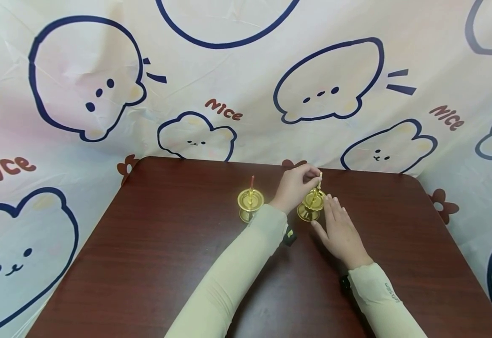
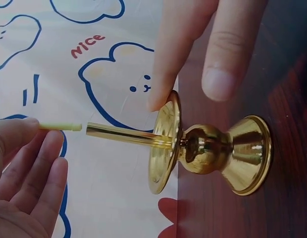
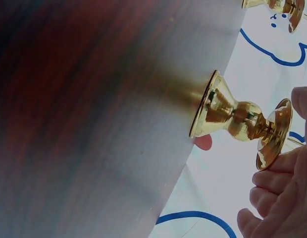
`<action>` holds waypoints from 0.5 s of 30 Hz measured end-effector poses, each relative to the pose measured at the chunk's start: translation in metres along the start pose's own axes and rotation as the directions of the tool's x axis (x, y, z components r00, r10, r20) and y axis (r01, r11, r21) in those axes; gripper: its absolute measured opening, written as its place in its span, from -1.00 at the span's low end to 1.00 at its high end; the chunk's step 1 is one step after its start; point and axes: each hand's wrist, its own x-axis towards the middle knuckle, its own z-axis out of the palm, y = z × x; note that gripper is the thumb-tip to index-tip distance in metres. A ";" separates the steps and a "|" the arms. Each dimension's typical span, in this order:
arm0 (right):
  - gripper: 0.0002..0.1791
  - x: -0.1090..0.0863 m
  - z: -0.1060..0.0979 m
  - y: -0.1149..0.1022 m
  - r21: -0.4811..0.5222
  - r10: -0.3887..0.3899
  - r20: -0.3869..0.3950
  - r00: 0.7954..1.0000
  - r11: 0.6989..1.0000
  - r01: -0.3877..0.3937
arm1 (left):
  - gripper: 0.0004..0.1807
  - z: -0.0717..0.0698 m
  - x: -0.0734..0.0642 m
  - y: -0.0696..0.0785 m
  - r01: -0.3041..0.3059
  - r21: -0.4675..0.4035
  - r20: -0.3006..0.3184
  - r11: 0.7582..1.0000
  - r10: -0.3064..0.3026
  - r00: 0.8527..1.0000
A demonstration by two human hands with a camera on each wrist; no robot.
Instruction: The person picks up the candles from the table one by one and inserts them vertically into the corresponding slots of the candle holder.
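A thin pale-yellow candle (image 2: 60, 127) is pinched between the thumb and fingers of my left hand (image 1: 293, 188). Its lower end sits just short of the upright tube of a brass candlestick (image 1: 313, 201), with a narrow gap showing in the left wrist view. This candlestick (image 3: 246, 120) stands upright on its flared base. My right hand (image 1: 342, 232) is beside it with fingers extended, a fingertip at the rim of the dish. To the left stands a second brass candlestick (image 1: 250, 201) bearing a red candle (image 1: 252, 182).
Both candlesticks stand toward the far side of a dark wooden table (image 1: 153, 244). Behind it hangs a white cloth (image 1: 254, 84) printed with cartoon bears. A small dark object (image 1: 289, 236) shows by the left wrist.
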 end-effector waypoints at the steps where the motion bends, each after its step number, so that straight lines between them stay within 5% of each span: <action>1: -0.14 0.000 0.000 0.000 0.000 0.001 0.002 1.000 1.000 -0.001 | -0.87 0.000 0.000 0.000 0.000 0.004 0.002 1.000 0.000 1.000; 15: -0.13 0.001 0.002 0.002 -0.007 -0.010 -0.009 1.000 1.000 0.010 | -0.86 0.005 0.001 0.000 -0.016 0.078 0.005 0.997 0.016 1.000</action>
